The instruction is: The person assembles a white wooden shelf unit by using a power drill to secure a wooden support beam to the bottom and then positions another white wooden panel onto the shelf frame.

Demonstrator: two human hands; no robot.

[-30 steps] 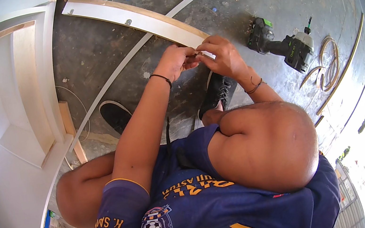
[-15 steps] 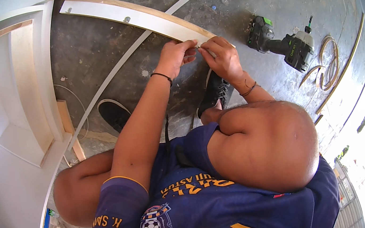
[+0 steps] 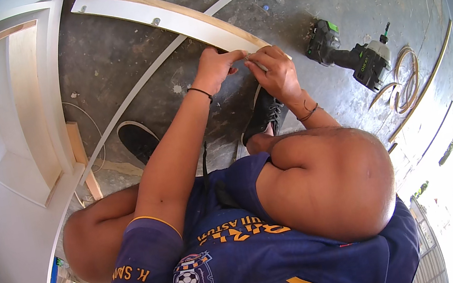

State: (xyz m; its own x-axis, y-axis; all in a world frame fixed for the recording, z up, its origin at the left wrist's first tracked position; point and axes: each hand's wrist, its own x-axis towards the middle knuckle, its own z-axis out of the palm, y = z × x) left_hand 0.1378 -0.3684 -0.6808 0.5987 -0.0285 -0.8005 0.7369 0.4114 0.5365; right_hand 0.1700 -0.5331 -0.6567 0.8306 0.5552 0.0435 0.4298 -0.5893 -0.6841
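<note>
A long white board (image 3: 184, 25) with a bare wooden edge lies slantwise on the floor in front of me, with small metal fittings set in its face. Both hands meet at its near right end. My left hand (image 3: 216, 71) has one finger stretched toward the right fingertips, the others curled under; whatever sits at its tip is too small to name. In my right hand (image 3: 276, 73), fingers and thumb pinch a slim, pale piece (image 3: 257, 65), its kind unclear. That hand partly covers the board's end.
Right of my hands, a black and green cordless drill (image 3: 352, 56) lies on the concrete floor, near coiled edging strips (image 3: 406, 80). A long thin white strip (image 3: 158, 63) passes under the board. A white cabinet (image 3: 36, 171) stands close on my left. My shoes (image 3: 139, 142) are below the board.
My left hand's finger has straightened toward the right fingertips, while its other fingers have curled in. The right hand has barely moved, and the board stays about where it was.
</note>
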